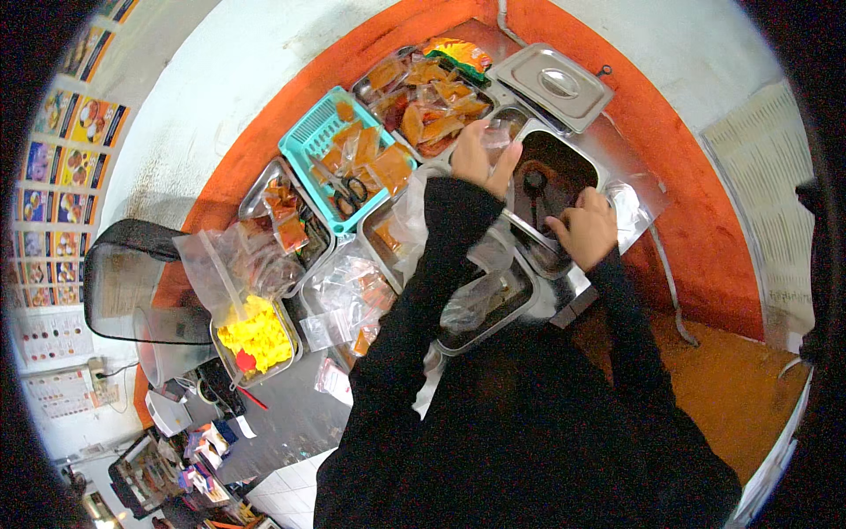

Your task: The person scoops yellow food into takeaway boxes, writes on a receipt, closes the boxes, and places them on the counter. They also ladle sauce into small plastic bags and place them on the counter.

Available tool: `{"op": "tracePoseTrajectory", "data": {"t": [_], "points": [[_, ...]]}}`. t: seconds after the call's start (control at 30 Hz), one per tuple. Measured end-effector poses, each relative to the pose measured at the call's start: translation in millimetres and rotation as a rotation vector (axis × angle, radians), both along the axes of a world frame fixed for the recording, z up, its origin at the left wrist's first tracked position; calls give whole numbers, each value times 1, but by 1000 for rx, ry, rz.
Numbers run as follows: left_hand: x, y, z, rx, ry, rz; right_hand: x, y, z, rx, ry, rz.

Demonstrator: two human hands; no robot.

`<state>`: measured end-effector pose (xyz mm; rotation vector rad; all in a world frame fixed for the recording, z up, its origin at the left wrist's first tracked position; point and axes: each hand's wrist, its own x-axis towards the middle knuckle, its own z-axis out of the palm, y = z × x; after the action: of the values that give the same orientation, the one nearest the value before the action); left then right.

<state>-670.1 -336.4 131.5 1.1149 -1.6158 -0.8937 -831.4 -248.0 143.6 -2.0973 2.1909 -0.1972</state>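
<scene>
My left hand [482, 159] reaches over the left rim of a steel food pan [558, 142], thumb and fingers spread. Clear plastic [497, 137] shows between them; whether they grip it is unclear. Inside the pan are dark brown contents and a black ladle [534, 182]. At the pan's right side is my right hand [585, 228], its thumb apart from the bent fingers and nothing visible in it. A clear plastic bag [638, 198] lies just beyond it. Nearer my body, another steel pan [522, 307] holds clear plastic bags [479, 301].
A turquoise basket [314, 129] holds sauce sachets and black-handled scissors [350, 192]. More sachets [433, 116] fill a pan behind. A steel lid [552, 86] rests at the back. Yellow pieces [258, 337] fill a left container. An orange-and-white wall [700, 218] bounds the counter.
</scene>
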Motion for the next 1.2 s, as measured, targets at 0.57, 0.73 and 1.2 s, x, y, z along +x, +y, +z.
{"op": "tracePoseTrajectory", "data": {"t": [0.57,0.73,1.2], "points": [[-64,-11,-66,-3,78,-91,-40,10,-21,207,-98,161],[-62,7,-41,-19,99,-183,-46,24,-13,-20,-119,-76],[-70,25,-21,-4,115,-249,-47,45,-31,236,-82,50]]}}
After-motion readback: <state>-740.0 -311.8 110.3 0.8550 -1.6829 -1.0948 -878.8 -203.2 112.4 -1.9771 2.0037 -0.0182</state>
